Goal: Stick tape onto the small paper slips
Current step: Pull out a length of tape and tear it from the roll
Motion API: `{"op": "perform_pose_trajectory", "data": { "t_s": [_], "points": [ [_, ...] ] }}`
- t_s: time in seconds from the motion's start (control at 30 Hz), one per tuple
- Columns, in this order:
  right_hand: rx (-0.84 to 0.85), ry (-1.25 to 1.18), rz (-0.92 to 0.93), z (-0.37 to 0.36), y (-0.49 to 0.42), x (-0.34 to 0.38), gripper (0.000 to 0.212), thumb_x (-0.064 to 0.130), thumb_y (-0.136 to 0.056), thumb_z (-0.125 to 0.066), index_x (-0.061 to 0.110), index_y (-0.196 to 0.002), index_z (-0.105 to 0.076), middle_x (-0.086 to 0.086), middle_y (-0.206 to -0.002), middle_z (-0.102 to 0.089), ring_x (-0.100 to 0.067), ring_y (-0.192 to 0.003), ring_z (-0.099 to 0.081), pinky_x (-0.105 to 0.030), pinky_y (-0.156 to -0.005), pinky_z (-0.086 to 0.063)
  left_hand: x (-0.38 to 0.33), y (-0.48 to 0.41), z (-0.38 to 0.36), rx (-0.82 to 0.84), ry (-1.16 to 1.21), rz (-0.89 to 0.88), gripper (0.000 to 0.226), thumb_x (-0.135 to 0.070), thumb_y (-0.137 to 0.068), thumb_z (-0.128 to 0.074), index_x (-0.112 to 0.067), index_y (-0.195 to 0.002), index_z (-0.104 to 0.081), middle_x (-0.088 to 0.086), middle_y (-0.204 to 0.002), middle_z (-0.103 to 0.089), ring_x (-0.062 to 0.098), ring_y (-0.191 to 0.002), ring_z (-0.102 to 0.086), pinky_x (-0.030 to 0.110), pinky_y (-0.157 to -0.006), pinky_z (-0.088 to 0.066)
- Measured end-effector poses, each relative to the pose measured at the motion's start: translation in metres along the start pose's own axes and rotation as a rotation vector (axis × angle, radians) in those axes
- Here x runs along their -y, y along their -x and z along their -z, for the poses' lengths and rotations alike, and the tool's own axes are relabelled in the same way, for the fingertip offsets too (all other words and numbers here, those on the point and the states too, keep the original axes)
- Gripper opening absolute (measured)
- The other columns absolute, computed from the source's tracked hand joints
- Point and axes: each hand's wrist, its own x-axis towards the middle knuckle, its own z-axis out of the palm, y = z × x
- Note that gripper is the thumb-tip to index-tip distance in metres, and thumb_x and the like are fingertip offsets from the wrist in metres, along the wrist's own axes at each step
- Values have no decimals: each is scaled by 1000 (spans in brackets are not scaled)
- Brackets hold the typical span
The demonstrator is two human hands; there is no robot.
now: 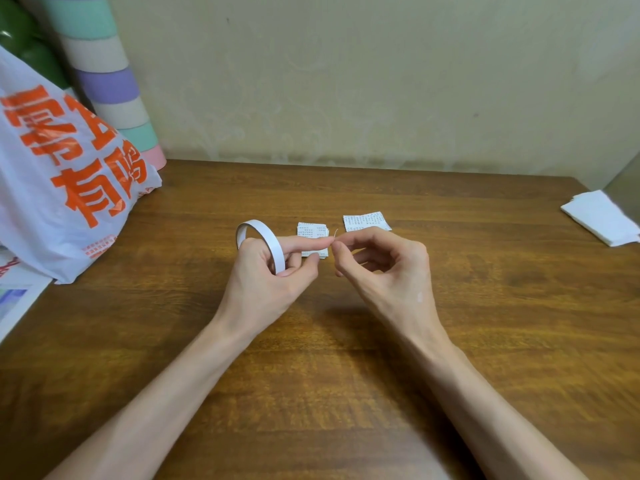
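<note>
My left hand (273,275) grips the tape roll (269,240), index finger passed through the ring, raised over the tabletop (311,368). My right hand (377,265) is closed in a pinch on the tape end (336,233), meeting the left fingertip. Just beyond lies the stack of paper slips (311,231), partly hidden by that finger. A second printed piece (365,221) lies beside it. A plastic bag (69,174) is far left and white sheets (602,216) far right.
</note>
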Motion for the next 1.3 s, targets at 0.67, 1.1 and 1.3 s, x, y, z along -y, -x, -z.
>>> {"op": "perform_pose_trajectory", "data": {
  "t_s": [0.67, 1.1, 1.3],
  "points": [
    [-60, 91, 57, -3, 1, 1, 10, 10, -86, -77, 19, -83, -77, 11, -80, -76, -13, -68, -71, -33, -68, -60, 1, 2, -1, 11, -25, 5, 35, 3, -95, -68, -25, -111, -81, -2, -56, -22, 10, -51, -21, 15, -53, -29],
    [-64, 92, 104, -2, 0, 2, 12, 7, -79, -76, 17, -76, -69, 7, -73, -71, -12, -63, -65, -29, -65, -56, 0, -1, -1, 29, 115, 77, 29, 0, -95, -70, -26, -100, -84, 22, -59, -25, 34, -57, -21, 28, -59, -31],
    [-87, 62, 83, -2, 0, 2, 7, 14, -86, -75, 16, -83, -68, 9, -77, -70, -12, -64, -64, -28, -64, -54, 0, 0, 0, -3, 134, 120, 26, -2, -97, -69, -24, -103, -83, 22, -61, -26, 24, -56, -24, 24, -60, -36]
  ]
}}
